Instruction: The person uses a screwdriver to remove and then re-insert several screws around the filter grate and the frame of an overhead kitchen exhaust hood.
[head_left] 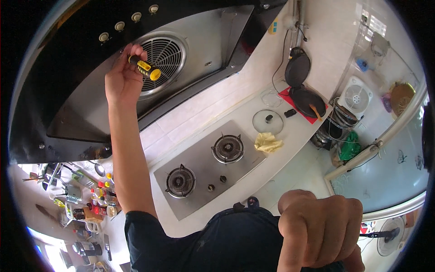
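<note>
Raised up to the range hood (90, 90), my left hand (124, 79) is closed around a screwdriver (146, 69) with a yellow and black handle. The handle's end points down toward me, while its tip is hidden behind my fingers. Right beside that hand is the round fan grille (165, 56) in the hood's metal underside. My right hand (321, 226) is curled into a fist close in front of me at the lower right; whatever its fingers might hold is hidden.
Below the hood lies a two-burner gas stove (208, 172) on a white counter. To its right are a yellow cloth (268, 143), a glass lid (268, 122) and an open black electric pan (308, 100) with a wooden spatula. Several bottles (103, 197) crowd the left side.
</note>
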{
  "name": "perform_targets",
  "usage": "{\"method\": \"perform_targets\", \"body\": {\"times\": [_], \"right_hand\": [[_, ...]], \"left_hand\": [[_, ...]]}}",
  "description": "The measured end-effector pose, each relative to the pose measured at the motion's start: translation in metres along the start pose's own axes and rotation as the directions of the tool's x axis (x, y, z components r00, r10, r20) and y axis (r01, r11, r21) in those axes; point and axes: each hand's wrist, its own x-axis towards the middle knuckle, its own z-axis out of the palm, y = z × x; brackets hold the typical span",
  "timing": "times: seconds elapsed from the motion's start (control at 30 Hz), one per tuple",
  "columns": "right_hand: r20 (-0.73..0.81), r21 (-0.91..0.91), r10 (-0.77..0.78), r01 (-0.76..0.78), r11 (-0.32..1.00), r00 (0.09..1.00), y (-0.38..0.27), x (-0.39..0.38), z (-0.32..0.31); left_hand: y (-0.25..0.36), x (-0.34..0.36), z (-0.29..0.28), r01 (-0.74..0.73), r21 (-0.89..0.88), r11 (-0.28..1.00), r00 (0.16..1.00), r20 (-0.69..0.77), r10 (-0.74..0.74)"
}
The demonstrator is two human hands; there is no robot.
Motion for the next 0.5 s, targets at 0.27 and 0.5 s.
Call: {"method": "perform_targets", "body": {"times": [0.27,0.5], "right_hand": [[-0.243,-0.500,0.185,-0.286,0.818,0.952,0.040,0.002,-0.043],[-0.663,-0.684,0.153,-0.676,0.275,0.733,0.146,0.029,-0.100]], "left_hand": [[-0.004,-0.001,0.010,-0.024,0.138,0.990,1.000,0.022,0.021],[-0.007,-0.003,0.006,0.000,0.071,0.997,1.000,0.016,-0.002]]}}
